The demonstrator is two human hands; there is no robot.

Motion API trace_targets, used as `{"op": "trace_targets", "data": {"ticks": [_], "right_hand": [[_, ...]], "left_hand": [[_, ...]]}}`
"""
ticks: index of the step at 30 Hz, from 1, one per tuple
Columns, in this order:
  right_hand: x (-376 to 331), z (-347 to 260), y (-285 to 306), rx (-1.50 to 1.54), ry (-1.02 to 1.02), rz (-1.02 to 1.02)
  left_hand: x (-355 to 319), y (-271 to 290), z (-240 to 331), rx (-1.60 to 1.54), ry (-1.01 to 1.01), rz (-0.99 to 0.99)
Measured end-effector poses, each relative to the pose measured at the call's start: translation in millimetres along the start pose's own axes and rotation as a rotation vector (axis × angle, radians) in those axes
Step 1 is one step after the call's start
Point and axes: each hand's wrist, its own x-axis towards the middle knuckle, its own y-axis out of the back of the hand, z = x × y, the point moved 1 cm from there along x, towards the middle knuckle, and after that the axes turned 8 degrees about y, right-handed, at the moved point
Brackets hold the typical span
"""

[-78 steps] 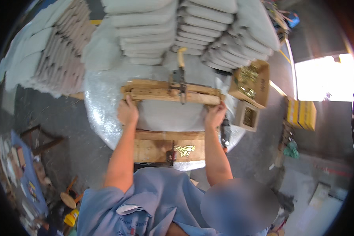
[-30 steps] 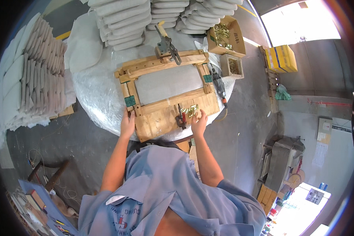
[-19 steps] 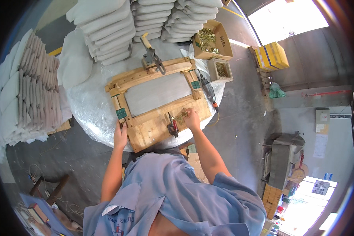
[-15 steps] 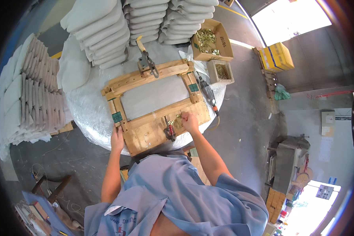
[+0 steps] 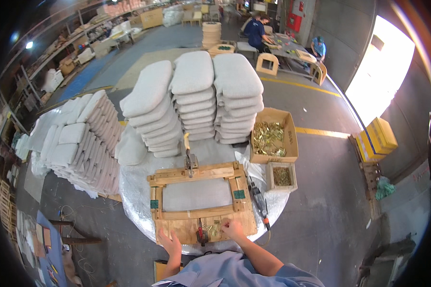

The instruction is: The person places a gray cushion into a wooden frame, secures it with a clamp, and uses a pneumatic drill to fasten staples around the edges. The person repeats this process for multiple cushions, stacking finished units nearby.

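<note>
— Head view: how much room is around the wooden frame (image 5: 198,201)?
— Its near edge sits at the rim of the round wrapped surface (image 5: 134,191); bare concrete floor (image 5: 321,210) lies open to the right, grey cushion stacks (image 5: 191,95) crowd behind.
— And the hands?
— Left hand (image 5: 171,245) lies flat, fingers spread, on the frame's plywood board. Right hand (image 5: 232,228) pinches small brass fittings (image 5: 213,229) there; a padded grey panel fills the frame.
</note>
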Motion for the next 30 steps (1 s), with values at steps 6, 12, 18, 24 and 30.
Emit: {"op": "trace_targets", "data": {"ticks": [6,12,18,24,30], "right_hand": [[15,22,-15,0.539,-0.128,-0.198],[-4,-46,34,0.930,-0.146,-0.450],[0,-89,58,0.877,-0.059,-0.486],[14,-91,54,0.752,-0.010,-0.558],[0,-104,43,0.719,0.012,-0.591]], "left_hand": [[-60,0,59,-0.332,0.154,-0.456],[-76,-20,107,-0.399,0.095,-0.753],[-71,-19,118,-0.589,0.238,-0.820],[-76,-26,120,-0.681,0.242,-0.708],[-72,-31,105,-0.578,0.070,-0.560]]}}
